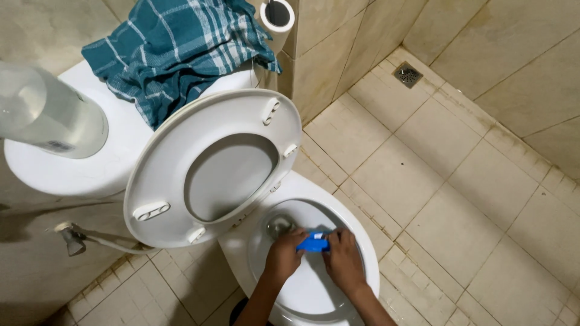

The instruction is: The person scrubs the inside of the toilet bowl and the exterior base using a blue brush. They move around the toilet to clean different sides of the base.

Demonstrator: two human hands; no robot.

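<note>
Left hand (284,255): reaching down into the white ceramic toilet bowl (362,253), fingers closed on the left end of a small bright-blue object (313,243), kind not discernible. Right hand (342,259): close beside the left, almost touching it, fingers closed on the right end of the same blue object; both hands are thus together and clamped on it. Blue object: held between the two hands above the inner basin, just in front of the water-filled drain opening (279,225). White plastic toilet seat (211,163): raised, oval, underside facing the camera with its white bumper pads (151,210) visible. White ceramic cistern (90,163): behind the seat; on its top lies a crumpled teal cloth with a white check pattern (178,51). Clear translucent plastic bottle (45,115): large and blurred at the left edge, before the cistern. White toilet-paper roll (277,17): upright at the wall corner, touching the cloth. Metal hose fitting (72,238): on the left wall, low. Beige square floor tiles (459,199): with a small metal floor drain (407,74) in the far corner.
</note>
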